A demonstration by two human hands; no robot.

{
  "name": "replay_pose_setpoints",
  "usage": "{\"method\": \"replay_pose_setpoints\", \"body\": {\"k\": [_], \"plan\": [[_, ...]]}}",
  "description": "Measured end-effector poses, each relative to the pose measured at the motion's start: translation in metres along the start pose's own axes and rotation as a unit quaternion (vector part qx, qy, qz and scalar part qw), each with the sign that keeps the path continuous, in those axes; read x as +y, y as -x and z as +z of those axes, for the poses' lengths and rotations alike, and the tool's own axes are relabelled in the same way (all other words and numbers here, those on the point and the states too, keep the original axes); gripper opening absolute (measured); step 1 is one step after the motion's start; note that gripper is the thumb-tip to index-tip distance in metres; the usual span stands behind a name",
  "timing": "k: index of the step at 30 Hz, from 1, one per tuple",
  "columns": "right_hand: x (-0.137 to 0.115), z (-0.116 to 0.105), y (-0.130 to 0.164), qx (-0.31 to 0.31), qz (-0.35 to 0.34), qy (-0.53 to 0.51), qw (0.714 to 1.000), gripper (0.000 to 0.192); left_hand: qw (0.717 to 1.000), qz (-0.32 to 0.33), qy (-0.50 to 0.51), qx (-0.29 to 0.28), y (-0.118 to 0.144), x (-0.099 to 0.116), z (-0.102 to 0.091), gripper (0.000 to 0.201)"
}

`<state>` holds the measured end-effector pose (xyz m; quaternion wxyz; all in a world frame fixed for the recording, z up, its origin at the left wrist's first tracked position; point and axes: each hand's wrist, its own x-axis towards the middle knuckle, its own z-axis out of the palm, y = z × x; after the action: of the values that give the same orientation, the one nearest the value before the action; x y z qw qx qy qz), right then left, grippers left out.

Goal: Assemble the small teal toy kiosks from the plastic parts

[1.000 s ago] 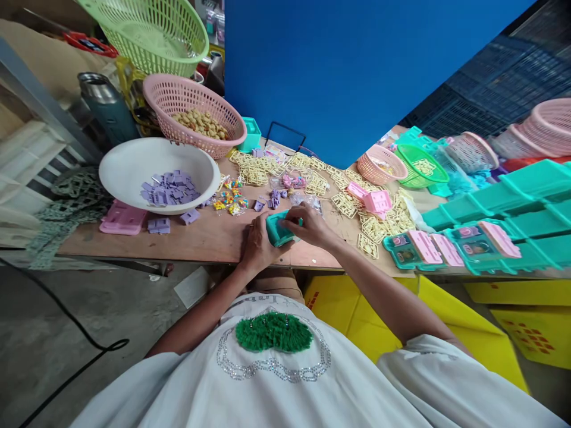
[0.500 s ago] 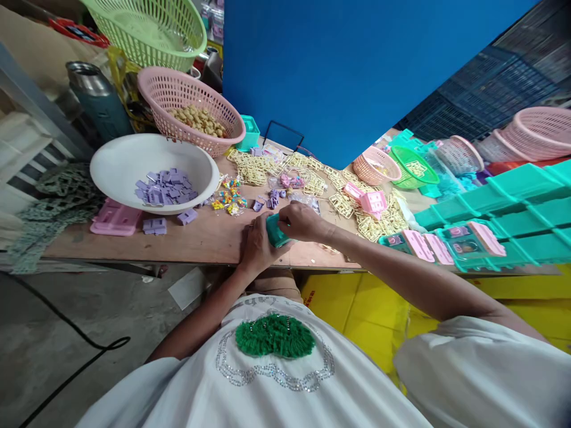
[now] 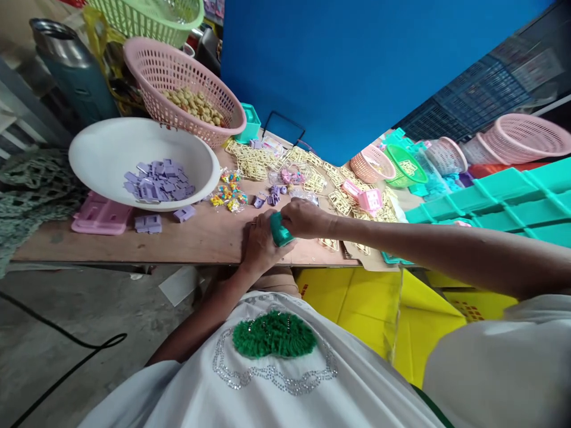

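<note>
At the table's front edge, my left hand [image 3: 261,244] is wrapped around a small teal plastic box [image 3: 281,232]. My right hand [image 3: 308,219] is closed in a fist over the box's right upper side, touching it. Whatever its fingers grip is hidden. Just beyond the hands lie loose purple plastic pieces [image 3: 273,195] and small bags of colourful bits [image 3: 229,196]. Cream-coloured plastic frames [image 3: 254,161] are heaped farther back. A pink plastic piece [image 3: 370,200] rests on more of these frames to the right.
On the left stand a white bowl [image 3: 96,157] of purple parts, a pink basket [image 3: 134,56] of tan pieces and a flask [image 3: 82,83]. A blue panel [image 3: 348,71] rises behind. Teal trays [image 3: 499,196] and a green basket [image 3: 392,156] line the right, with yellow boxes [image 3: 348,297] below.
My right forearm has swung up and levelled out, its elbow farther right. The teal box has shifted slightly right in my left hand. The view has turned a little.
</note>
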<state>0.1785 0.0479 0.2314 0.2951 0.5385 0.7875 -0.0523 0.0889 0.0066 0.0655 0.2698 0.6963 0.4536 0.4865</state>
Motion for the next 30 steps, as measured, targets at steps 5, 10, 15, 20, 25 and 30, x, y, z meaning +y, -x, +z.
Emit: {"method": "replay_pose_setpoints", "body": {"k": [5, 10, 15, 20, 25, 30], "plan": [[-0.004, 0.006, 0.002, 0.019, -0.034, 0.018, 0.999, 0.026, 1.0, -0.002, -0.012, -0.017, 0.001, 0.001, 0.0, 0.074], [-0.005, 0.018, 0.0, 0.049, -0.03, 0.001, 0.998, 0.025, 1.0, -0.001, -0.009, -0.017, 0.001, 0.0, 0.001, 0.077], [-0.006, 0.004, -0.003, 0.005, 0.028, -0.008, 1.0, 0.03, 1.0, 0.009, -0.005, -0.012, 0.0, -0.001, 0.001, 0.075], [0.005, -0.018, -0.006, -0.074, -0.001, 0.009, 0.997, 0.03, 1.0, -0.006, -0.007, -0.014, 0.0, -0.001, 0.0, 0.08], [0.003, -0.019, -0.011, -0.097, -0.029, 0.031, 0.994, 0.029, 1.0, 0.014, -0.01, -0.001, 0.002, -0.003, 0.002, 0.075], [-0.008, -0.015, -0.01, -0.119, 0.013, 0.049, 0.992, 0.033, 1.0, 0.009, -0.012, -0.012, 0.003, -0.001, 0.001, 0.08]]}}
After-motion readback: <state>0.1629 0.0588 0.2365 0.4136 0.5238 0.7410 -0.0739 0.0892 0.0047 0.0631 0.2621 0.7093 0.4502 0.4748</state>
